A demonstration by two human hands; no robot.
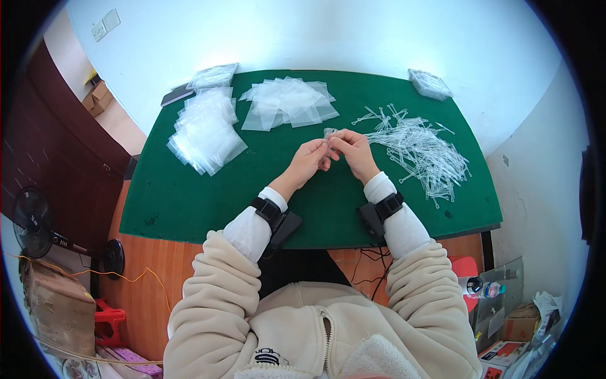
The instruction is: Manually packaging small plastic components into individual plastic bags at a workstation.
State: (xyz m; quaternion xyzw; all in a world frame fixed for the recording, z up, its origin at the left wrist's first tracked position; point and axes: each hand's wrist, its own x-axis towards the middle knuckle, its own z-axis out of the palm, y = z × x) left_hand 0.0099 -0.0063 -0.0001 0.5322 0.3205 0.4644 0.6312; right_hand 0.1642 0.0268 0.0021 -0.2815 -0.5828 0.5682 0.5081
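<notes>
Over the middle of the green table, my left hand [307, 162] and my right hand [355, 151] meet with fingers pinched together. Between them is a small clear plastic thing [329, 132], mostly covered by the fingers, so its exact kind cannot be made out. Just right of my right hand spreads a pile of thin clear plastic sticks with ringed ends [421, 151]. Beyond my hands lies a heap of clear flat plastic bags [287, 101]. A second, fanned stack of clear bags [207, 132] lies to the left.
Filled clear packs stand at the far left corner [213, 76] and far right corner [430, 84] of the green table [189, 208]. A dark flat object [177, 96] lies by the left pack. White walls border the back and right. A fan [35, 221] stands at left.
</notes>
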